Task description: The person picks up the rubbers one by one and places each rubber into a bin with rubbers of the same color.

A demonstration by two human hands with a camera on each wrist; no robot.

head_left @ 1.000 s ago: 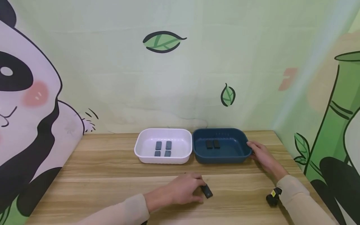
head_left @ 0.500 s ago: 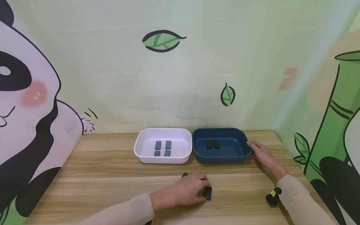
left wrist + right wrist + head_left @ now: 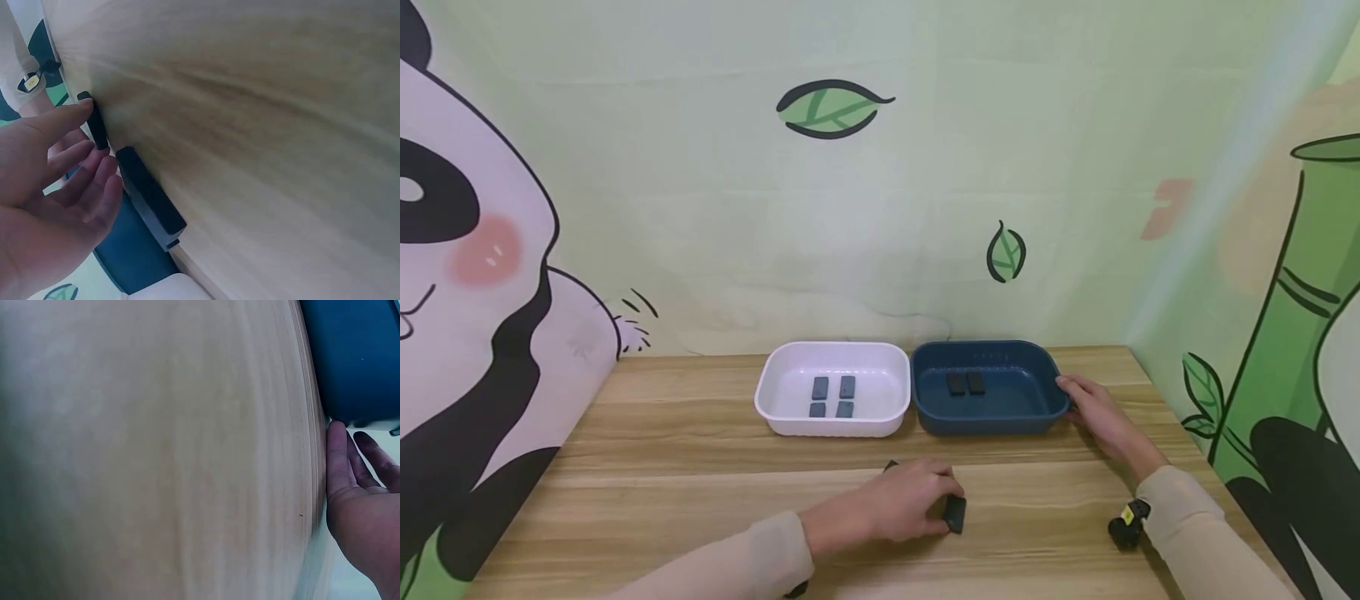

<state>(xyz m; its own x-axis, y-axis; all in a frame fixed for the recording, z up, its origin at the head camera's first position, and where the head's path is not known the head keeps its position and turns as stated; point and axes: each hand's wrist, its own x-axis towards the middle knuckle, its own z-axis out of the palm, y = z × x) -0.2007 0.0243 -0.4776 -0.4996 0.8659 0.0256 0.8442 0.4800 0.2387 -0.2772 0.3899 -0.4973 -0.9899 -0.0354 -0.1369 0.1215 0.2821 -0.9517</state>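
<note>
My left hand point(image 3: 910, 500) pinches a small black rectangular block point(image 3: 955, 514) just above or on the wooden table; I cannot tell whether it is lifted. In the left wrist view, thumb and fingertips sit at opposite ends of that block point(image 3: 95, 125). Beside the fingers lies a second block point(image 3: 152, 190), dark on top with a grey side; in the head view only its corner point(image 3: 891, 464) peeks out behind the hand. My right hand point(image 3: 1097, 408) holds the right end of the dark blue basin point(image 3: 992, 423), thumb at the rim and fingers against the outer wall.
Two black blocks point(image 3: 966, 383) lie in the blue basin. A white basin point(image 3: 838, 427), touching it on the left, contains several grey-blue blocks point(image 3: 821, 387). Both stand near the back edge of the wooden table point(image 3: 685, 433), before a printed cloth backdrop point(image 3: 715, 208).
My left hand has shifted slightly right and closed its thumb and fingers on the black block, which has turned more upright in the view. The right hand has stayed at the blue basin.
</note>
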